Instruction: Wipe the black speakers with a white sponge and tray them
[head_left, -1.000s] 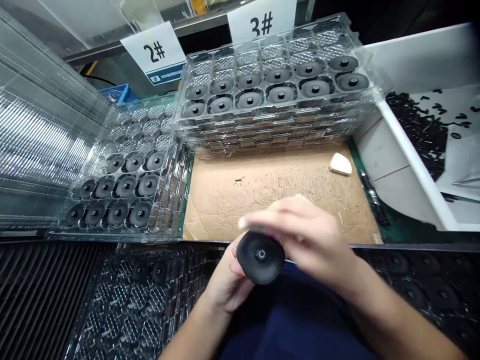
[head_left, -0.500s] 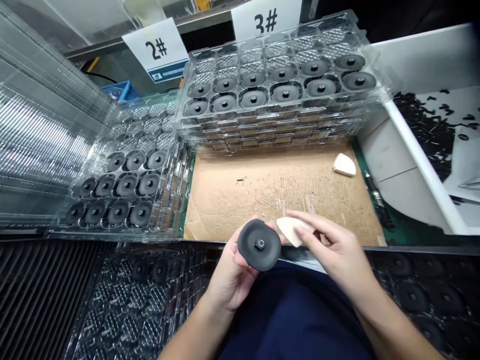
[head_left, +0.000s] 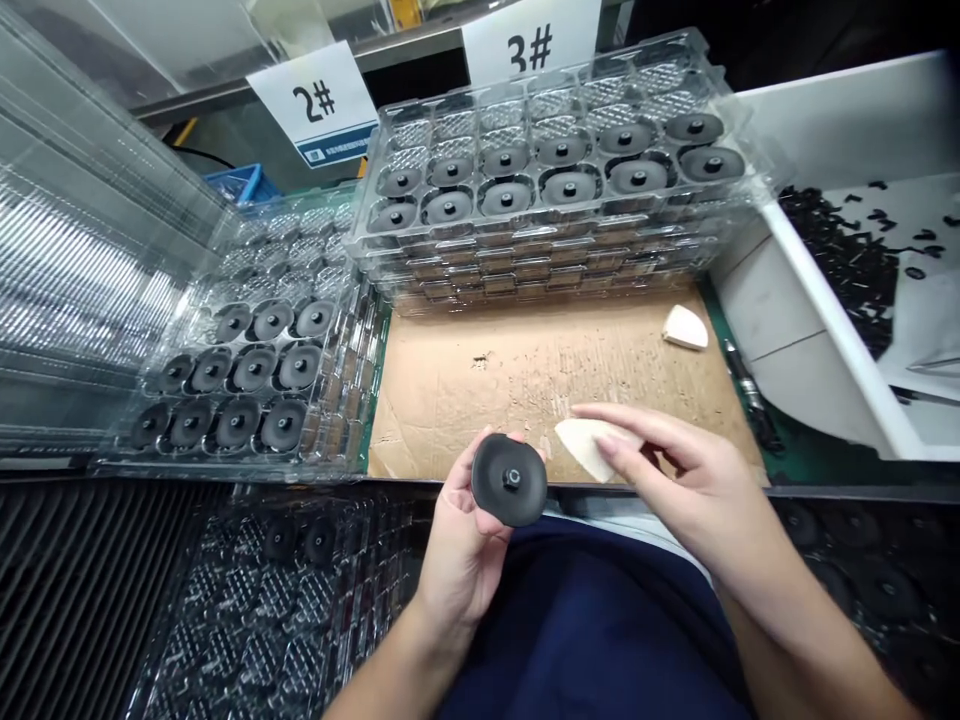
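My left hand [head_left: 466, 540] grips a round black disc-shaped part [head_left: 491, 490] from below and behind, its small central stub facing up toward me. In my right hand [head_left: 675, 470] a white wedge-shaped pad [head_left: 589, 445], like a sponge, is pinched between thumb and fingers. The pad's pointed end faces the disc, with a small gap between them. Both hands are above the near edge of a brown cardboard sheet [head_left: 442, 390]. A second white wedge pad [head_left: 685, 327] lies on the sheet's right side.
Stacked clear plastic trays with black discs stand behind the cardboard [head_left: 540, 240] and at its left [head_left: 330, 400]. To the right, a white bin [head_left: 817, 290] holds small black pieces [head_left: 847, 260]. A black pen-like tool [head_left: 750, 395] lies beside it. More trays [head_left: 247, 600] sit below the table edge.
The white pad in my right hand has moved right, away from the disc. My left hand has shifted the disc slightly left and turned it a little.
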